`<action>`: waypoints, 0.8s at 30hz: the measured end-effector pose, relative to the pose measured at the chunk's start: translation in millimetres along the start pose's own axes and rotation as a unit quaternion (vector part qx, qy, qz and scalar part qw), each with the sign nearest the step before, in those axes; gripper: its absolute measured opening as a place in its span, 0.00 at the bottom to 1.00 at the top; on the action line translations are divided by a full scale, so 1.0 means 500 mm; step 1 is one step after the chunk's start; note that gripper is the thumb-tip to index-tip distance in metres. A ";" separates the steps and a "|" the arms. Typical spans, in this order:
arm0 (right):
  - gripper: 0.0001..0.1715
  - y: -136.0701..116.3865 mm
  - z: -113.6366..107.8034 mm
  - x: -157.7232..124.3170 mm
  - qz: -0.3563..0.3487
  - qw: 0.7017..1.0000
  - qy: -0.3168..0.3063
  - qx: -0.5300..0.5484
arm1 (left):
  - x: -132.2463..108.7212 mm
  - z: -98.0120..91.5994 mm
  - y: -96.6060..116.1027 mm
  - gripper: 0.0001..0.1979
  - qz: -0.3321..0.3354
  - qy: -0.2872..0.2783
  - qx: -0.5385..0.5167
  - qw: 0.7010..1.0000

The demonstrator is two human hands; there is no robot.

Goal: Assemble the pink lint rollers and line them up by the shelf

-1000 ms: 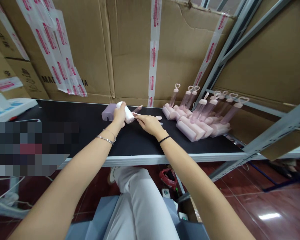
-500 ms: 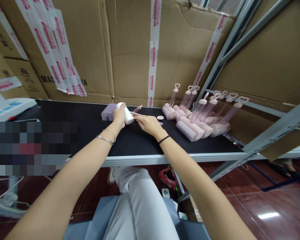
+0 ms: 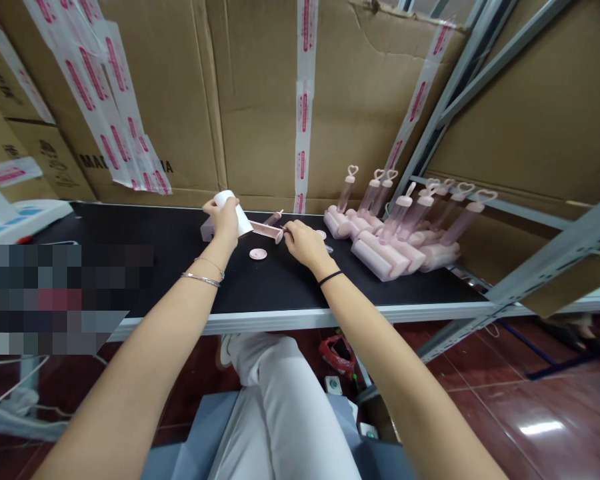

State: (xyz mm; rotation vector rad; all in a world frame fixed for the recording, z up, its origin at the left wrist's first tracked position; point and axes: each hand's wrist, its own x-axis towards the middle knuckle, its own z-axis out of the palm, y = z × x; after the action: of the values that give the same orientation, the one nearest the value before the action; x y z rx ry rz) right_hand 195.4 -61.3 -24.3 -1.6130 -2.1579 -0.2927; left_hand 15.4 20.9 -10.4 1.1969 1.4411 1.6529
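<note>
My left hand (image 3: 223, 219) is wrapped around a white cylinder (image 3: 240, 218), which is tilted over the black tabletop. A pale pink trough-shaped piece (image 3: 266, 230) extends from beside the cylinder's lower end towards my right hand (image 3: 303, 243). The fingers of my right hand are pinched at that piece's round end; the exact grip point is partly hidden. Below them a round pink cap (image 3: 258, 254) lies flat on the table. Behind my left hand stands a translucent mauve block-shaped cover (image 3: 207, 229), partly covered. A clear pink tube (image 3: 273, 218) lies behind the trough piece.
Several pink cylinders with upright heart-topped tubes (image 3: 395, 240) are grouped on the table's right side. Another pink disc (image 3: 321, 235) lies just behind my right hand. Cardboard (image 3: 260, 100) walls the back, and a metal shelf post (image 3: 530, 260) rises at right.
My left hand has shifted left with the white cylinder. The pink trough piece now shows between my hands. A round pink cap now lies on the table below them.
</note>
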 end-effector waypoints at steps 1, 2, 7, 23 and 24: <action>0.19 0.005 0.001 0.000 0.010 1.000 0.002 0.001 | -0.007 -0.004 0.009 0.28 -0.007 0.032 0.000 0.999; 0.20 0.008 0.002 0.000 0.011 1.000 -0.001 0.002 | -0.014 -0.008 0.017 0.29 -0.007 0.057 0.013 0.998; 0.26 0.002 0.015 0.000 -0.037 0.997 -0.066 -0.024 | -0.052 -0.026 0.033 0.27 0.094 -0.002 0.280 0.955; 0.15 0.057 -0.013 0.013 0.198 0.976 0.085 0.041 | -0.092 -0.018 0.023 0.26 0.132 -0.073 0.530 0.835; 0.16 0.066 -0.021 0.010 0.221 0.968 0.110 0.042 | -0.093 -0.020 0.028 0.25 0.164 -0.070 0.534 0.827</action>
State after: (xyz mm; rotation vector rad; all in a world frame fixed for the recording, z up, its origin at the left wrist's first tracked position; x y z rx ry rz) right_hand 227.7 -51.3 -15.5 -1.8579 -1.5755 -0.2233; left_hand 25.6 -27.6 -7.0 2.1955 2.2363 0.7993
